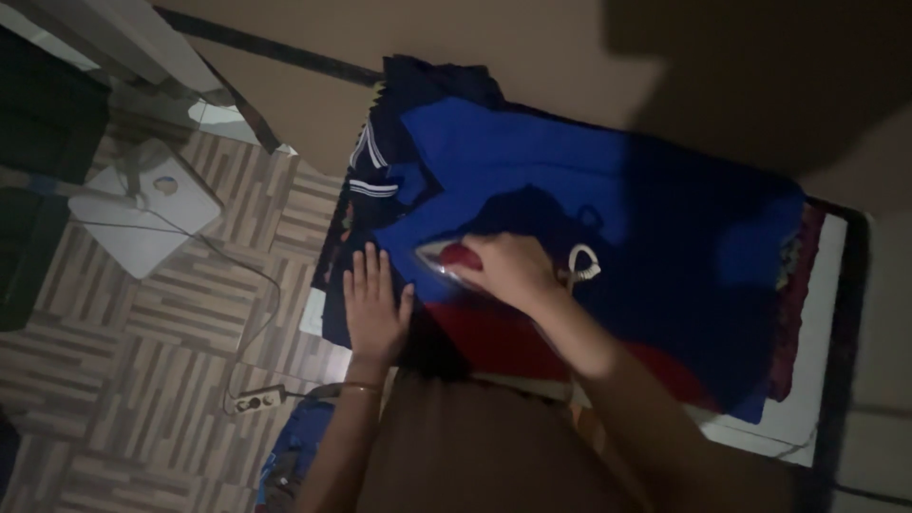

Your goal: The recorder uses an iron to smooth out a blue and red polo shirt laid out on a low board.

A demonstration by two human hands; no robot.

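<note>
Head view shows the right hand (pixel 508 269) closed around the handle of a red iron (pixel 454 258), which rests on a blue garment (pixel 570 180) spread over the worktop (pixel 826 313). Just left of the iron, the left hand (pixel 373 306) lies open and flat, fingers spread, on the garment's near left edge.

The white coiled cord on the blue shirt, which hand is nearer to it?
Right. The right hand grips the red iron just beside the white coiled cord; the left hand lies flat, farther away.
</note>
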